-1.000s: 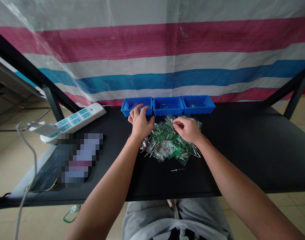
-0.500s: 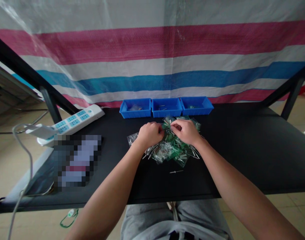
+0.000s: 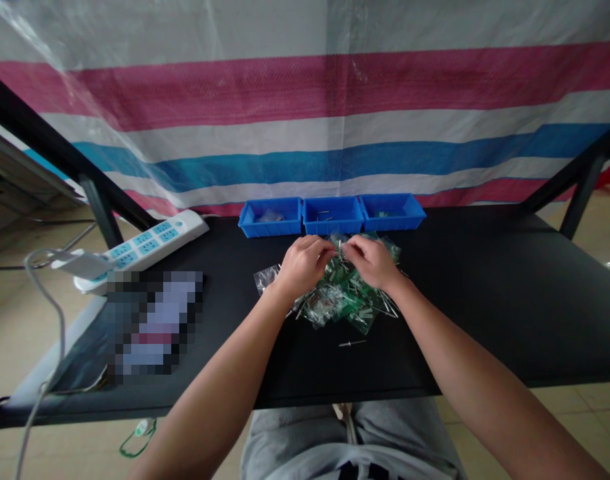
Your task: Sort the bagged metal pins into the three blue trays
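A heap of small clear bags with green parts and loose metal pins (image 3: 342, 297) lies on the black table (image 3: 485, 313). My left hand (image 3: 302, 265) and my right hand (image 3: 369, 261) hover over the heap's far side, fingertips almost meeting. Both are closed in a pinch on a small piece from the heap; I cannot make out what it is. One single pin (image 3: 352, 343) lies alone in front of the heap.
Three blue bins stand in a row behind the heap: left (image 3: 271, 217), middle (image 3: 333, 214), right (image 3: 392, 211), each with a few small parts. A white power strip (image 3: 145, 245) with a plugged adapter and a blurred-out item (image 3: 149, 323) lie at the left. A striped tarp hangs behind.
My left hand came back from the left blue bin to the heap and closed. Both hands have since lifted slightly, pinching together over the heap.
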A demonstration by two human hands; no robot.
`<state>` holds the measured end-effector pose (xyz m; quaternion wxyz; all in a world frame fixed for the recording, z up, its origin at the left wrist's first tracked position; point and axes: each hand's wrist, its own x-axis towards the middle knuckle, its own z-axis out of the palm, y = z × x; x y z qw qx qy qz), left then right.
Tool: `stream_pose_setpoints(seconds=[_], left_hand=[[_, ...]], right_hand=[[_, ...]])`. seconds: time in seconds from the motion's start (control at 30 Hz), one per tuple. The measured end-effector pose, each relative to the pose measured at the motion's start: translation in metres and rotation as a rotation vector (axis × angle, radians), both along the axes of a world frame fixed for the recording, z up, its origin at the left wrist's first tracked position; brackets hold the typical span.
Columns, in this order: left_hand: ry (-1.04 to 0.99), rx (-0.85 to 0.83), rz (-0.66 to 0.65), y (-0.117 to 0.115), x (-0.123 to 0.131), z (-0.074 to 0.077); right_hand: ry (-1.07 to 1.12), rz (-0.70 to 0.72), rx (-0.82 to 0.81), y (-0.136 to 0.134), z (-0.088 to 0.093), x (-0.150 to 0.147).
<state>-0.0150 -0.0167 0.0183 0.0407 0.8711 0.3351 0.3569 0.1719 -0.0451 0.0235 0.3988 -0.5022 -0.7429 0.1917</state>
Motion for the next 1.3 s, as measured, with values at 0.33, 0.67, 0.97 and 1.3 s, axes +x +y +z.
stream_pose_setpoints(seconds=[0.33,0.67,0.97,1.3], left_hand=[[-0.176,0.006,0.055,-0.001,0.0,0.002],[-0.24,-0.011,0.013,-0.005,0.002,0.007],[-0.218,0.0,-0.015,-0.005,0.002,0.004],[-0.241,-0.032,-0.135,-0.012,0.008,0.002]], right_hand=[[0.464,0.022,-0.102,0.003,-0.002,0.0],[0.555,0.013,-0.083,0.006,-0.002,0.0],[0.577,-0.121,-0.107,0.006,-0.001,-0.001],[0.579,-0.069,-0.163,0.002,-0.002,-0.005]])
